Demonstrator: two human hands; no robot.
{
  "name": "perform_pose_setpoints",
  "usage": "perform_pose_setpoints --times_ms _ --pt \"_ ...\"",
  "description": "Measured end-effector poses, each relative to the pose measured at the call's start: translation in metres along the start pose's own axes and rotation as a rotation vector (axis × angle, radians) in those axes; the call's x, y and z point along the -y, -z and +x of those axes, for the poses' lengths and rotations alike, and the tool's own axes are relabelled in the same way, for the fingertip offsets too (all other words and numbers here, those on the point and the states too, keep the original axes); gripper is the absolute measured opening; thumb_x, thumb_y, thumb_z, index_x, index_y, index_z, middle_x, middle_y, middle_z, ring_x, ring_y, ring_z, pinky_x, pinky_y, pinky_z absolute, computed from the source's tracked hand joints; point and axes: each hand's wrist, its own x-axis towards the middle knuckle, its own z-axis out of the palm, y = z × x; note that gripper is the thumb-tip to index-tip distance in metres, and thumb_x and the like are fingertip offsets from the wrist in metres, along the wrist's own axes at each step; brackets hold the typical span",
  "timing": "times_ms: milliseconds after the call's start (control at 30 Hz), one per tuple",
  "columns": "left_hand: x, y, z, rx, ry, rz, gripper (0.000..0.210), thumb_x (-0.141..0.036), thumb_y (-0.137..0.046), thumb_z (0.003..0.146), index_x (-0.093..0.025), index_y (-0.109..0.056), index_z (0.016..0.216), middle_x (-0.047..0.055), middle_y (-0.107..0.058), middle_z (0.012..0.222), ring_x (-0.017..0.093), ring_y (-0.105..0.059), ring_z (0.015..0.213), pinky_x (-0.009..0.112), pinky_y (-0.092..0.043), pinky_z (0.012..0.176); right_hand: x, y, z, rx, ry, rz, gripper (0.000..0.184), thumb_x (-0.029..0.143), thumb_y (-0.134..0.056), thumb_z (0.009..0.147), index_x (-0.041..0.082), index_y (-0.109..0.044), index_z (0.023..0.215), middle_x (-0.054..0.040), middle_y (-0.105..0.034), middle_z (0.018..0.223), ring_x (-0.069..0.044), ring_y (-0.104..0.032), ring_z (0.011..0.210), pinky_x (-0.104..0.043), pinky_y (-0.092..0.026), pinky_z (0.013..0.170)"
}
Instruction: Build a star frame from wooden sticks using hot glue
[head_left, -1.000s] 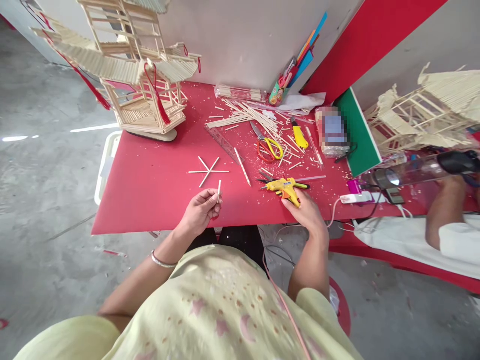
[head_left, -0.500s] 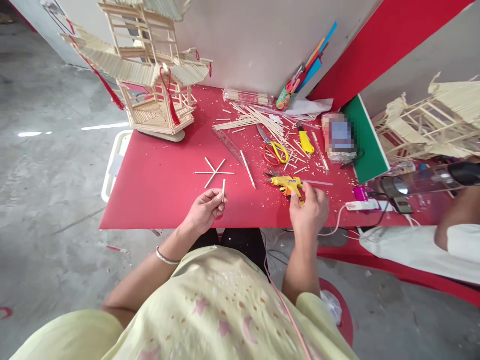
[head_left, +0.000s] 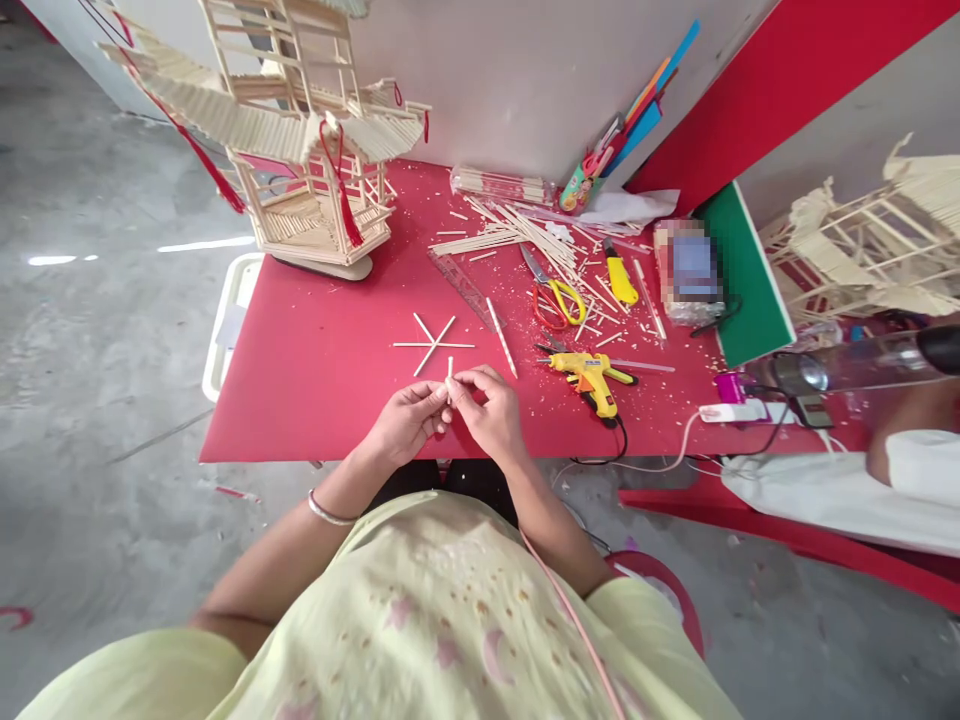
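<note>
Above the table's front edge, my left hand point(head_left: 411, 420) is closed in a pinch on a short wooden stick point(head_left: 451, 366), which points upward. My right hand point(head_left: 491, 408) meets it there, thumb and fingers closed on the same stick. Just beyond my fingers, several thin sticks lie crossed as a six-pointed star point(head_left: 433, 345) on the red table point(head_left: 315, 390). To the right rests a yellow glue gun point(head_left: 589, 372), with pliers partly hidden behind it. A pale pencil-like rod point(head_left: 501, 338) lies between the star and the glue gun.
A wooden-stick pagoda model point(head_left: 322, 220) with red tassels stands at the left. Further back lie scissors point(head_left: 559, 300), a yellow utility knife point(head_left: 621, 278), a clear ruler point(head_left: 466, 288) and loose sticks point(head_left: 517, 232). A power strip point(head_left: 742, 412) and another person's sleeve point(head_left: 926, 470) are at the right.
My right hand has let go of the glue gun, leaving it on the table, and moved left to the short stick in my left hand. The view has shifted slightly.
</note>
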Motion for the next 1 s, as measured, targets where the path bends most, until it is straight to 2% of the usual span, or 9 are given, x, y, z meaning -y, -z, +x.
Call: perform_pose_setpoints --times_ms 67,100,200,233,300,400,500,667,1000 --pt "-0.008 0.009 0.0 -0.057 -0.076 0.257 0.048 -0.06 -0.083 0.082 -0.014 -0.074 0.091 0.004 -0.068 0.067 0.012 -0.06 0.052 0.024 -0.049 0.051 -0.004 0.0 0.003 -0.003 -0.044 0.007 0.024 0.044 -0.065 0.1 0.023 -0.076 0.095 -0.0025 -0.077 0.09 -0.017 -0.072 0.081 -0.028 -0.056 0.08" --pt "-0.015 0.014 0.001 -0.108 -0.171 0.432 0.045 -0.06 -0.077 0.087 -0.015 -0.075 0.095 0.004 -0.068 0.068 0.013 -0.059 0.052 0.025 -0.049 0.051 -0.007 -0.001 0.005 0.002 -0.063 -0.01 0.024 0.044 -0.065 0.1 0.023 -0.077 0.096 -0.0024 -0.078 0.09 -0.017 -0.072 0.08 -0.028 -0.056 0.079" --pt "-0.046 0.034 0.019 -0.283 -0.677 0.976 0.022 -0.04 -0.074 0.092 -0.019 -0.08 0.096 0.007 -0.074 0.098 0.013 -0.065 0.073 0.026 -0.052 0.067 -0.018 -0.007 0.013 0.042 -0.062 -0.184 0.018 0.036 -0.066 0.101 0.023 -0.079 0.099 -0.004 -0.081 0.096 -0.02 -0.075 0.085 -0.029 -0.055 0.082" --pt "-0.057 0.041 0.028 -0.282 -0.785 1.117 0.019 -0.037 -0.071 0.094 -0.02 -0.081 0.096 0.007 -0.073 0.103 0.013 -0.064 0.074 0.026 -0.051 0.068 -0.021 -0.011 0.016 0.056 -0.052 -0.264 0.016 0.032 -0.066 0.1 0.024 -0.08 0.1 -0.0047 -0.082 0.099 -0.021 -0.075 0.089 -0.03 -0.055 0.084" --pt "-0.076 0.052 0.051 -0.167 -0.879 1.311 0.019 -0.034 -0.067 0.096 -0.021 -0.082 0.095 0.007 -0.073 0.105 0.014 -0.065 0.079 0.028 -0.052 0.073 -0.026 -0.019 0.022 0.062 -0.05 -0.402 0.015 0.027 -0.066 0.1 0.024 -0.081 0.102 -0.0059 -0.082 0.103 -0.022 -0.076 0.092 -0.031 -0.054 0.087" --pt "-0.09 0.063 0.081 -0.009 -0.9 1.393 0.023 -0.035 -0.065 0.098 -0.021 -0.083 0.095 0.007 -0.073 0.105 0.017 -0.068 0.088 0.028 -0.053 0.079 -0.031 -0.03 0.029 0.05 -0.06 -0.508 0.018 0.025 -0.066 0.1 0.023 -0.083 0.105 -0.0072 -0.081 0.104 -0.022 -0.076 0.092 -0.03 -0.053 0.087" --pt "-0.087 0.07 0.095 -0.024 -0.883 1.388 0.024 -0.037 -0.066 0.098 -0.02 -0.083 0.093 0.006 -0.073 0.099 0.014 -0.064 0.077 0.026 -0.049 0.071 -0.033 -0.035 0.032 0.05 -0.045 -0.539 0.021 0.025 -0.063 0.102 0.022 -0.083 0.107 -0.0077 -0.08 0.104 -0.021 -0.075 0.09 -0.029 -0.053 0.087" --pt "-0.082 0.073 0.093 -0.01 -0.828 1.374 0.024 -0.038 -0.067 0.097 -0.022 -0.085 0.096 0.005 -0.072 0.098 0.013 -0.061 0.071 0.026 -0.047 0.067 -0.033 -0.036 0.033 0.047 -0.033 -0.576 0.023 0.027 -0.061 0.103 0.023 -0.084 0.106 -0.0071 -0.079 0.101 -0.019 -0.074 0.087 -0.028 -0.052 0.085" --pt "-0.084 0.071 0.094 0.023 -0.824 1.42 0.025 -0.04 -0.069 0.096 -0.022 -0.086 0.097 0.008 -0.073 0.099 0.019 -0.065 0.086 0.031 -0.05 0.079 -0.021 -0.04 0.035 0.059 -0.039 -0.706 0.024 0.027 -0.061 0.103 0.023 -0.084 0.1 -0.0067 -0.076 0.09 -0.017 -0.068 0.077 -0.027 -0.046 0.074"
